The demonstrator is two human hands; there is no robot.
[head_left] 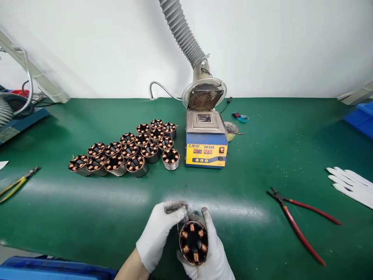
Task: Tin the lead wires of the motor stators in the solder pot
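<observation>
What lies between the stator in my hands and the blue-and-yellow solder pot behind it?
Nothing. In the head view, only a bare stretch of the green mat separates the stator from the solder pot.

A short, silver metal motor stator [193, 242] is held just above the green desk [262, 175], low in the middle of the view. It is tipped so its open end faces up toward the viewer. Copper coils ring a dark hollow centre. The right hand [215, 258] cups it from beneath, and the left hand [159, 233] pinches thin wire ends at its upper rim.
</observation>
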